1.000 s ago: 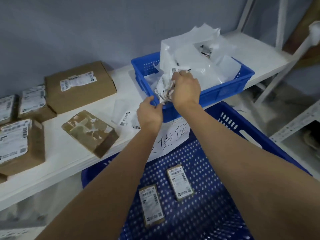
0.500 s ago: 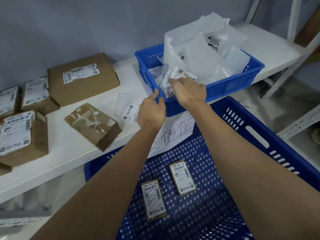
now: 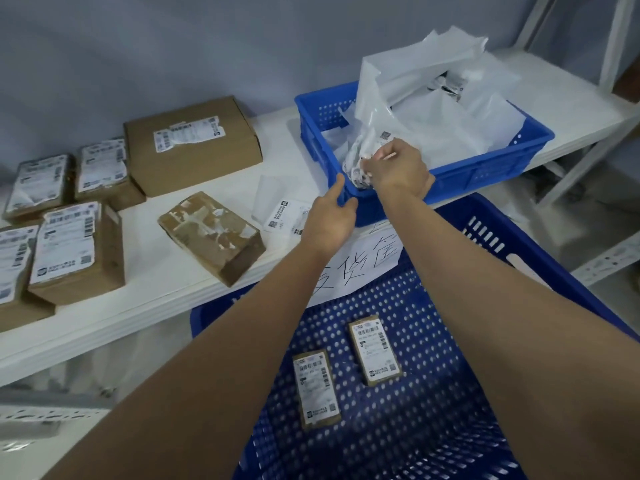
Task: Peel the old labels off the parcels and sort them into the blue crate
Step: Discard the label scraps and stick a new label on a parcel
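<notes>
Holding the crumpled old label [image 3: 362, 161] in my right hand [image 3: 401, 169], I keep it just above the near corner of the small blue bin [image 3: 485, 168], which is full of white waste paper. My left hand [image 3: 327, 220] has let go of the label a moment ago and now hangs relaxed and empty beside the bin's corner. I judge the label is ready to drop. The peeled parcel [image 3: 211, 235] lies on the white tabletop [image 3: 145, 306], waiting for the big blue crate [image 3: 519, 258] below, where two small parcels [image 3: 375, 349] lie. More labelled boxes [image 3: 190, 143] stand left, against a grey wall.
</notes>
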Motion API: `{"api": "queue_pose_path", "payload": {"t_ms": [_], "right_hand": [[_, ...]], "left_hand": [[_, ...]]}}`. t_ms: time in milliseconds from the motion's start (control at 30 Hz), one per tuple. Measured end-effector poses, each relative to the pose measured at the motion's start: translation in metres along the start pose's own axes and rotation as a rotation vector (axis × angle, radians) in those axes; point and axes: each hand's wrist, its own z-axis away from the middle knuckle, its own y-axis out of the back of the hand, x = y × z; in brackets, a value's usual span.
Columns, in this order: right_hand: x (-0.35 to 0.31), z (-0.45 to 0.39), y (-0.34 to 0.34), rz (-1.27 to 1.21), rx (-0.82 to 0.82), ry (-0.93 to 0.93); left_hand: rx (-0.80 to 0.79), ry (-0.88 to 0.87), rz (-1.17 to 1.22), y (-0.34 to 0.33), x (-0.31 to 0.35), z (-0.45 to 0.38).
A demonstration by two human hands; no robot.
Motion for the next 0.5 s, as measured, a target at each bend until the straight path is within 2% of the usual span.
{"api": "queue_pose_path", "payload": {"t_ms": [167,367,500], "right_hand": [[0.009,0.007,-0.007,0.015,0.045,0.093],[0.030,0.014,-0.021,-0.139,0.142,0.245],[0.034,0.027,-0.019,-0.025,0.172,0.367]], "left_hand": [[0.007,-0.001,-0.041,-0.001,-0.002,0.001],[0.035,-0.007,-0.029,-0.008,-0.004,-0.002],[0.033,-0.012,-0.025,-0.009,-0.005,-0.004]]}}
